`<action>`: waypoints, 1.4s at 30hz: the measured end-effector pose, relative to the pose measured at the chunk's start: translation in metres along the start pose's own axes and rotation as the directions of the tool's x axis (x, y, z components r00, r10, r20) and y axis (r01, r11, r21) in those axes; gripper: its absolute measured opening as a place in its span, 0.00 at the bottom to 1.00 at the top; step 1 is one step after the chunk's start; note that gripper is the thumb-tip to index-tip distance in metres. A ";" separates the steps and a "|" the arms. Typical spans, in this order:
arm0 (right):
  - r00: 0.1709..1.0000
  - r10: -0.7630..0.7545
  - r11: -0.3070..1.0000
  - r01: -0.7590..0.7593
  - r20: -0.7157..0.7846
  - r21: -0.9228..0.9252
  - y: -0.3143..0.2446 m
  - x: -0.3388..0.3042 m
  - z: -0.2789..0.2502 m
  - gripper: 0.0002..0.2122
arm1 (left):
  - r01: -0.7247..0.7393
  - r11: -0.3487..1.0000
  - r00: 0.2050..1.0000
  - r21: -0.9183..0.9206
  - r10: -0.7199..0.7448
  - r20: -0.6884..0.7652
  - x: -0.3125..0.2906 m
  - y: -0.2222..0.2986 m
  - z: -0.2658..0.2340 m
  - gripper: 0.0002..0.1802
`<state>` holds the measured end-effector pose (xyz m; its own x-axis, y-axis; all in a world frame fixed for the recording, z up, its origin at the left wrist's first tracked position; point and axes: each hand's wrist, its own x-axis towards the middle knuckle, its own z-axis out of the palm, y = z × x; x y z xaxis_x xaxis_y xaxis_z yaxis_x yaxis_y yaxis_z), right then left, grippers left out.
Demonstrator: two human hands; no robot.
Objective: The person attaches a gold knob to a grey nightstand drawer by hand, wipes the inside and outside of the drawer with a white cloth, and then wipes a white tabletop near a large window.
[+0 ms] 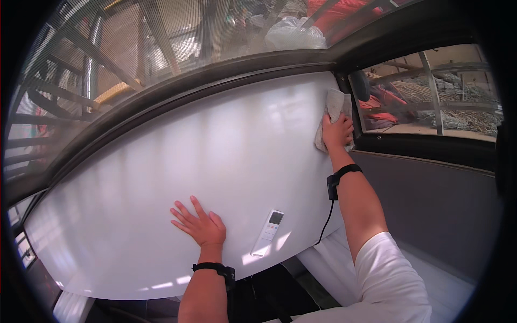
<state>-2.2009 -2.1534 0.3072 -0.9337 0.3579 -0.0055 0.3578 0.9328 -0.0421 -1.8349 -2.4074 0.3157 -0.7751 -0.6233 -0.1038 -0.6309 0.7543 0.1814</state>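
My left hand (200,225) rests on the glossy white tabletop (177,156), fingers spread and nothing in it. At the far right corner of the table, my right hand (338,131) presses down on a grey-beige cloth (336,102), its fingers curled over the folded fabric. The cloth lies along the table's right edge, beside the dark window frame. A white remote control (267,232) with a small dark screen lies near the front edge, between my two arms. Each wrist wears a black strap.
A dark window frame (199,89) borders the table's far side. A second window (431,91) with metal bars stands at the right, above a grey wall panel (425,188). Beyond the glass are a clear plastic bag (295,35) and red material. A black cable (325,226) hangs from my right wrist.
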 end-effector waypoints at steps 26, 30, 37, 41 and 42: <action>0.588 -0.798 0.601 0.762 0.131 0.241 -0.159 -0.186 -0.014 0.28 | 0.012 1.000 1.000 -0.011 -0.012 0.002 0.002 0.002 -0.004 0.43; 0.503 -0.857 0.514 0.822 0.112 0.244 -0.167 -0.203 -0.014 0.28 | 0.005 1.000 1.000 -0.024 -0.005 -0.006 0.002 -0.002 -0.004 0.43; 0.484 -0.862 0.507 0.831 0.152 0.227 -0.167 -0.200 -0.021 0.28 | 0.008 0.999 1.000 -0.046 -0.009 -0.013 0.002 -0.002 -0.003 0.44; 0.490 -0.856 0.516 0.835 0.165 0.194 -0.167 -0.200 -0.018 0.29 | 0.002 0.998 0.999 -0.062 -0.004 -0.035 0.002 -0.002 -0.002 0.43; 0.485 -0.859 0.510 0.839 0.167 0.190 -0.166 -0.200 -0.015 0.29 | -0.001 0.998 0.999 -0.064 -0.002 -0.035 0.002 -0.001 -0.003 0.43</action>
<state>-2.0736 -2.3792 0.3300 -0.7614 -0.6345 -0.1329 -0.6026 0.7683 -0.2157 -1.8353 -2.4101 0.3178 -0.7724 -0.6313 -0.0697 -0.6269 0.7400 0.2437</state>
